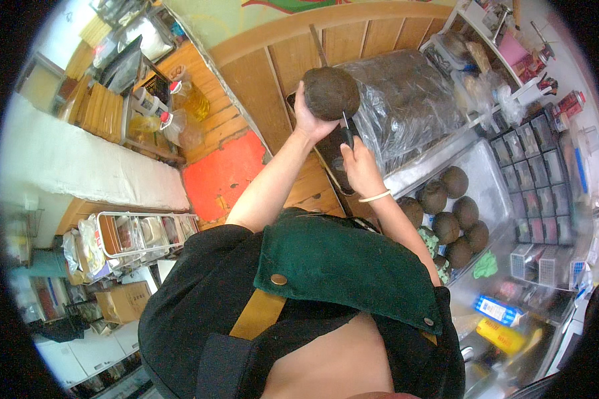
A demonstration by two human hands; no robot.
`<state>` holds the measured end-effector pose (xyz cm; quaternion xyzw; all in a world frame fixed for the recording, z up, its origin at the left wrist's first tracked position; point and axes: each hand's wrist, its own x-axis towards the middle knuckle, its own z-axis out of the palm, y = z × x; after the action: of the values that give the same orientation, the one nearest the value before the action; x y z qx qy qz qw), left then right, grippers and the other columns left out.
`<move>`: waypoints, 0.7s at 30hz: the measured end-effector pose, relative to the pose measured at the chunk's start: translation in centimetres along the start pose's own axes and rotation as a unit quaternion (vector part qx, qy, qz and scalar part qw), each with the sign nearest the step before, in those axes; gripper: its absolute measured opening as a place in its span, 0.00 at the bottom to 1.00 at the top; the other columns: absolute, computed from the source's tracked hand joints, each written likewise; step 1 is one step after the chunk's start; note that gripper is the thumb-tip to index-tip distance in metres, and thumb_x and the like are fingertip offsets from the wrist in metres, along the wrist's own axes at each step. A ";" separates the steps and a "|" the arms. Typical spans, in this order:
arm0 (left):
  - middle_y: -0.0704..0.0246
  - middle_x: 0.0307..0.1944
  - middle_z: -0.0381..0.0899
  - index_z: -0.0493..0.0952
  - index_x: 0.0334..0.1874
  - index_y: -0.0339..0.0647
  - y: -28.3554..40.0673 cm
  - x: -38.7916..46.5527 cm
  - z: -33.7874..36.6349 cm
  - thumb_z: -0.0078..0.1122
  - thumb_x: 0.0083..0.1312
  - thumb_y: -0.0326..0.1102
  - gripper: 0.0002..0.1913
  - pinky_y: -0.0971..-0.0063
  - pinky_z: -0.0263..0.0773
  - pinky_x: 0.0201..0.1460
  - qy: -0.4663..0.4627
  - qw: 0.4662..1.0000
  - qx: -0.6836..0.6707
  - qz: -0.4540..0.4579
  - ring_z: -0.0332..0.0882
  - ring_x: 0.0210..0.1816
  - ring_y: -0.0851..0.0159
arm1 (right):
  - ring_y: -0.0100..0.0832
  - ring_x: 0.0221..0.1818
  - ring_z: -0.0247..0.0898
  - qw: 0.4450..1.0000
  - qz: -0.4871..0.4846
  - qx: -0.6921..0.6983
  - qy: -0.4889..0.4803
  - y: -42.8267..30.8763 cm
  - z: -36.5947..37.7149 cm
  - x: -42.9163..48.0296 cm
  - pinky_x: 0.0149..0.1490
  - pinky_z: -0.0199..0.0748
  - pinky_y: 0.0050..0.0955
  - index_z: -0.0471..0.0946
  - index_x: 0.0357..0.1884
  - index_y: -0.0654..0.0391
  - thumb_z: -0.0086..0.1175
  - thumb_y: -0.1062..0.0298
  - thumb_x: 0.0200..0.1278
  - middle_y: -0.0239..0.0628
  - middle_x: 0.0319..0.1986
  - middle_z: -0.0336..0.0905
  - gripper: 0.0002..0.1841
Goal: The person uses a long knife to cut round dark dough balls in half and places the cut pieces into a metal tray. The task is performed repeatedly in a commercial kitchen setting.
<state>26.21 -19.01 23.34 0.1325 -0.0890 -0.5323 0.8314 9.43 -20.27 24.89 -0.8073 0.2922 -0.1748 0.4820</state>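
Observation:
My left hand (315, 122) cups a rough, dark brown ball (332, 93) from its left side and underneath. In my right hand (362, 167) is a small knife (348, 134) with a black handle. Its narrow blade points up against the ball's lower right edge; how deep the tip goes cannot be seen. Just right of the ball lies a large dark brown slab (404, 95) under clear plastic film. Several similar brown balls (445, 227) sit in a metal tray (494, 174) to the right of my right forearm, some beside green-and-white mottled pieces (428, 240).
A rack of small drawers (534, 164) stands beyond the tray. A crumpled green glove or cloth (485, 265) and a yellow packet (500, 335) lie nearer on the right. On the left, bottles of yellow liquid (193, 102) stand on the wooden floor near a red mat (224, 174).

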 end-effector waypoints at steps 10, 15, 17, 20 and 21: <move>0.64 0.64 0.65 0.68 0.62 0.52 1.7 0.9 0.1 0.40 0.60 0.69 0.36 0.46 0.51 0.66 -0.049 0.997 -0.051 -0.015 0.59 0.64 0.52 | 0.63 0.33 0.70 0.999 0.037 0.010 -0.031 1.4 0.6 -3.5 0.35 0.65 0.51 0.66 0.39 0.68 0.44 0.65 0.67 0.64 0.23 0.72 0.13; 0.63 0.65 0.63 0.66 0.63 0.51 0.7 0.3 0.3 0.38 0.59 0.71 0.37 0.44 0.50 0.66 -0.037 0.998 -0.036 -0.022 0.58 0.65 0.50 | 0.61 0.29 0.70 1.000 0.013 0.011 0.005 1.4 0.9 -0.8 0.32 0.65 0.48 0.65 0.34 0.66 0.46 0.64 0.66 0.61 0.21 0.71 0.12; 0.62 0.66 0.61 0.64 0.64 0.51 0.9 0.1 0.4 0.37 0.59 0.71 0.39 0.41 0.47 0.66 -0.056 0.997 -0.048 -0.037 0.55 0.67 0.48 | 0.60 0.29 0.70 1.000 0.007 0.000 -0.008 1.5 0.3 -0.6 0.32 0.66 0.47 0.66 0.35 0.66 0.47 0.64 0.65 0.60 0.21 0.71 0.12; 0.58 0.69 0.55 0.59 0.68 0.51 2.0 -0.4 -0.1 0.37 0.59 0.71 0.40 0.34 0.43 0.65 -0.111 0.987 -0.073 -0.087 0.50 0.69 0.43 | 0.59 0.29 0.71 0.998 -0.036 -0.043 -0.006 1.6 -1.6 -0.4 0.32 0.66 0.45 0.68 0.36 0.64 0.49 0.63 0.64 0.59 0.22 0.72 0.12; 0.57 0.69 0.54 0.58 0.69 0.51 2.5 -0.5 -0.4 0.37 0.59 0.71 0.41 0.32 0.42 0.64 -0.132 0.982 -0.079 -0.111 0.48 0.69 0.41 | 0.59 0.29 0.71 0.996 -0.069 -0.058 0.003 1.6 -2.3 -0.3 0.32 0.67 0.44 0.69 0.36 0.64 0.49 0.63 0.63 0.58 0.22 0.73 0.12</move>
<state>28.30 -17.50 23.76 0.0039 -0.1398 -0.6396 0.7559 7.36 -22.21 24.54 -0.8518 0.2470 -0.1923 0.4201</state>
